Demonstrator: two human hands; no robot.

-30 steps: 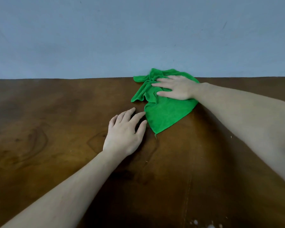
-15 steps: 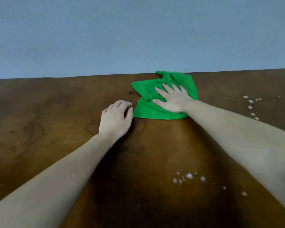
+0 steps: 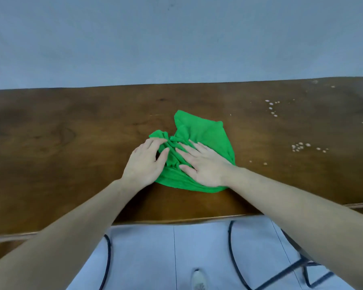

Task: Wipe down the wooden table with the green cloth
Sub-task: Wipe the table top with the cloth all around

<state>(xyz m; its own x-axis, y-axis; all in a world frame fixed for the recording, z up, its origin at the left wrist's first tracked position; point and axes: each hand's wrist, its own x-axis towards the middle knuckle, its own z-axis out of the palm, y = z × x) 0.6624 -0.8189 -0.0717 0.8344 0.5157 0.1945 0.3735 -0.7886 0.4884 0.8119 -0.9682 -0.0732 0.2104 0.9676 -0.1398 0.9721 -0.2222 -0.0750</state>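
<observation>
Against the far edge of the wooden table (image 3: 76, 160) rises a plain blue-grey wall (image 3: 176, 42), and the brown tabletop runs across the whole width of the view, its near edge crossing the lower part of the frame. Below that near edge lies a pale tiled floor (image 3: 151, 258) with a dark cable (image 3: 107, 260) looping over it, a dark metal frame (image 3: 289, 271) at the lower right, and the toe of a light shoe (image 3: 199, 279) at the bottom.

Near the middle of the tabletop, a little closer to the near edge than to the far one, lies the green cloth (image 3: 205, 132), bunched into folds on its left side and spread flatter toward the right. The right hand (image 3: 205, 164) lies flat on the cloth with fingers straight and spread, pressing it to the wood. The left hand (image 3: 147, 162) sits at the cloth's left edge, fingers curled into the bunched folds and thumb against them, gripping the fabric.

Small white droplets (image 3: 300, 146) speckle the tabletop toward the right edge, with more droplets near the far right corner.
</observation>
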